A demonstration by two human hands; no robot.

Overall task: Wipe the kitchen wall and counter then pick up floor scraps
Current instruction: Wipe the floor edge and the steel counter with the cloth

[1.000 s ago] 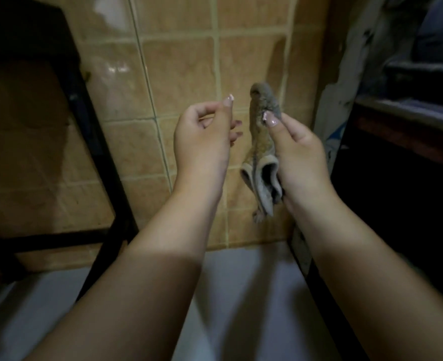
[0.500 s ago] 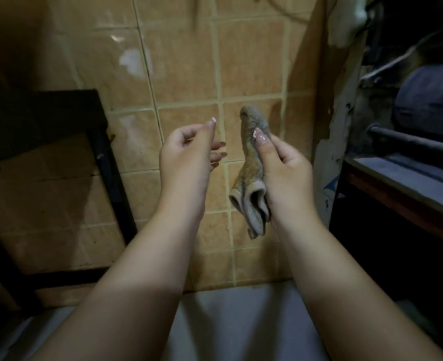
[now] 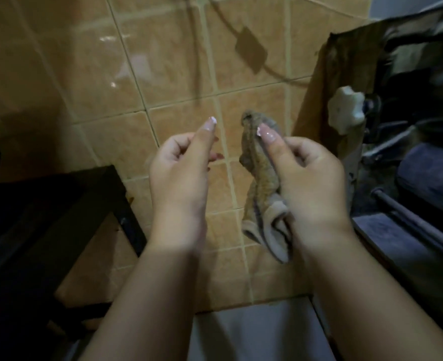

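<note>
— Where's the cloth (image 3: 263,188)?
— In front of the tiled wall (image 3: 163,74), pinched in the right hand (image 3: 311,178).
— And the left hand (image 3: 181,173)?
— Beside the cloth, fingers loosely curled, holding nothing.

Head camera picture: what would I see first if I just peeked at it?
First, two hands raised mid-picture before a tan tiled wall. The right hand holds a crumpled grey-brown cloth that dangles down; the left hand holds nothing. A white knob sticks out at right.
</note>
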